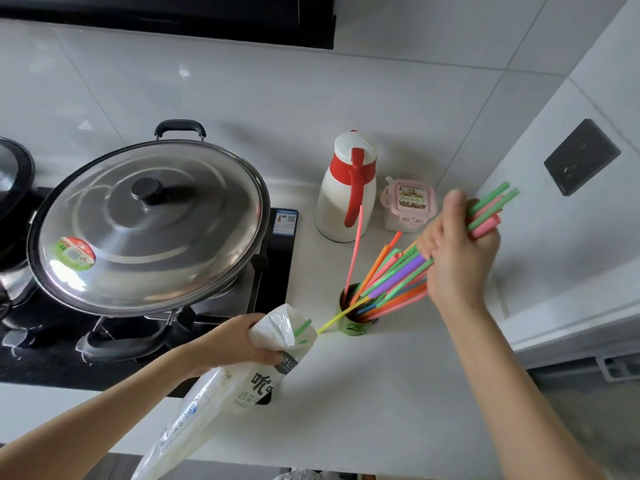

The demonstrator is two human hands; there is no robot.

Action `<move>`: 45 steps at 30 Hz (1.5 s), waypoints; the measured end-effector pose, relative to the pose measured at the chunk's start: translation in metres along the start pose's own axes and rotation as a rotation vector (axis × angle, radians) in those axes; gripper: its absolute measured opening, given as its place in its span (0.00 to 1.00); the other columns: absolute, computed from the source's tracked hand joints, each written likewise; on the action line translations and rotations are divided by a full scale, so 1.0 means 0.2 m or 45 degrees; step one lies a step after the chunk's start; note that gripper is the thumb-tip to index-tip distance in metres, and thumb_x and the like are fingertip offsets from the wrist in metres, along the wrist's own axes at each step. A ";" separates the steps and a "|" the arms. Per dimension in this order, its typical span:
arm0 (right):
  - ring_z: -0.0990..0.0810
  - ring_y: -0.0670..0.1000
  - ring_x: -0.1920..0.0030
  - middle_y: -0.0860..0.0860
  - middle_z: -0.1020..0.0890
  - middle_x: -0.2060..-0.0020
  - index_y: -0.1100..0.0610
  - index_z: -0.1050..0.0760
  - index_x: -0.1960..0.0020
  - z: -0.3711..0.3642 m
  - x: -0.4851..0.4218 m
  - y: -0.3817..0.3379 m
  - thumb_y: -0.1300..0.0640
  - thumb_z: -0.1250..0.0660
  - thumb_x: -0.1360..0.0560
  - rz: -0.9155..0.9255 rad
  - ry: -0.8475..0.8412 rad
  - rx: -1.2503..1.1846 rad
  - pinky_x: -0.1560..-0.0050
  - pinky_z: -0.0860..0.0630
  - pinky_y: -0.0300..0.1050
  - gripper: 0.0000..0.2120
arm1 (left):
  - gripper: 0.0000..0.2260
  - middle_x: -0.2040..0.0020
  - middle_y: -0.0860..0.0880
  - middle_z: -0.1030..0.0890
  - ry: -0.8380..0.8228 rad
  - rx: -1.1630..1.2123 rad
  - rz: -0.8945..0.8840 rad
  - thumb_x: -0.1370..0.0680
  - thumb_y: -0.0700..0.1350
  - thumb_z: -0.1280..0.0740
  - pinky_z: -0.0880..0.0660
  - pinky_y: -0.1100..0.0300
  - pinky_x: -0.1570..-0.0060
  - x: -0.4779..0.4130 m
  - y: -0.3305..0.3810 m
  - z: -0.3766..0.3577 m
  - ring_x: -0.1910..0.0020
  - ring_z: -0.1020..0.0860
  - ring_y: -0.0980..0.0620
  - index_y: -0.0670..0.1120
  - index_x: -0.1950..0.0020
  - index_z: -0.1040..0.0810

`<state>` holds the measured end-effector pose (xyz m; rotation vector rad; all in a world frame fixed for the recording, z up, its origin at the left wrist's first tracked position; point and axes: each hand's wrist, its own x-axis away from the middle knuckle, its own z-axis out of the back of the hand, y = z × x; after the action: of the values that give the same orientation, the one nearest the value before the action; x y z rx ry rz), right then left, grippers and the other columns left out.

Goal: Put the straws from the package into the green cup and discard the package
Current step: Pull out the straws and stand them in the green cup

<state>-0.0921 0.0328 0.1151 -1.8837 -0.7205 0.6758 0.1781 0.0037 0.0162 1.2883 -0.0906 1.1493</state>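
A bundle of coloured straws [391, 282] slants from my right hand [457, 251] down into the small green cup [353, 327] on the white counter; my fingers are closed around the bundle, whose upper ends stick out past my fist. One pink straw [355, 251] stands nearly upright in the cup. My left hand [239, 341] grips the white plastic straw package [221, 386] near its open mouth, left of the cup. A green straw [302, 328] pokes out of the package, and a yellow straw [341, 315] spans from the package mouth to the cup.
A large wok with a steel lid [149, 223] sits on the black stove [277, 258] to the left. Behind the cup stand a white and red thermos jug [346, 188] and a small pink-lidded box [408, 202]. A dark wall socket [581, 157] is at the right.
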 end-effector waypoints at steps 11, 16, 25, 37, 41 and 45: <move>0.41 0.46 0.81 0.45 0.37 0.82 0.54 0.37 0.73 -0.07 -0.01 0.03 0.53 0.37 0.22 -0.036 -0.055 0.086 0.76 0.43 0.41 0.22 | 0.14 0.54 0.49 0.15 0.033 -0.001 0.007 0.33 0.46 0.23 0.19 0.60 0.56 -0.02 -0.03 -0.01 0.56 0.16 0.53 0.55 0.52 0.22; 0.39 0.47 0.80 0.47 0.36 0.82 0.57 0.38 0.73 -0.12 0.17 0.21 0.48 0.33 0.29 -0.114 -0.263 0.263 0.75 0.39 0.40 0.21 | 0.14 0.54 0.51 0.15 0.035 -0.004 0.007 0.33 0.46 0.23 0.21 0.64 0.60 -0.04 -0.03 -0.02 0.57 0.16 0.55 0.55 0.51 0.23; 0.29 0.57 0.78 0.58 0.32 0.77 0.66 0.35 0.69 -0.05 0.37 0.60 0.54 0.33 0.24 -0.284 -0.281 0.516 0.80 0.33 0.38 0.21 | 0.16 0.53 0.47 0.15 0.147 0.088 0.029 0.33 0.43 0.23 0.20 0.56 0.53 0.01 -0.07 0.03 0.54 0.16 0.49 0.50 0.48 0.21; 0.35 0.44 0.82 0.44 0.33 0.84 0.53 0.35 0.78 -0.02 0.36 0.73 0.46 0.32 0.27 -0.502 -0.070 0.524 0.71 0.36 0.42 0.24 | 0.13 0.57 0.52 0.16 0.154 0.040 0.022 0.34 0.45 0.22 0.22 0.60 0.58 0.00 -0.11 0.02 0.59 0.18 0.54 0.54 0.54 0.23; 0.42 0.45 0.81 0.43 0.38 0.83 0.50 0.39 0.78 -0.05 0.26 0.46 0.53 0.38 0.22 -0.330 -0.060 0.152 0.76 0.43 0.38 0.27 | 0.16 0.54 0.50 0.16 0.149 0.028 0.031 0.34 0.46 0.22 0.20 0.56 0.54 0.00 -0.11 0.02 0.55 0.17 0.51 0.53 0.50 0.22; 0.39 0.46 0.80 0.44 0.36 0.83 0.50 0.38 0.76 -0.03 0.15 0.25 0.56 0.41 0.20 -0.077 -0.101 0.117 0.76 0.39 0.38 0.25 | 0.17 0.53 0.50 0.17 0.157 0.035 0.024 0.34 0.45 0.22 0.21 0.56 0.53 -0.01 -0.11 0.02 0.53 0.18 0.50 0.55 0.51 0.24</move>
<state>-0.0577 0.0338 0.0673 -1.7522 -0.7809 0.7358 0.1941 0.0035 0.0008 1.2400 0.0047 1.2473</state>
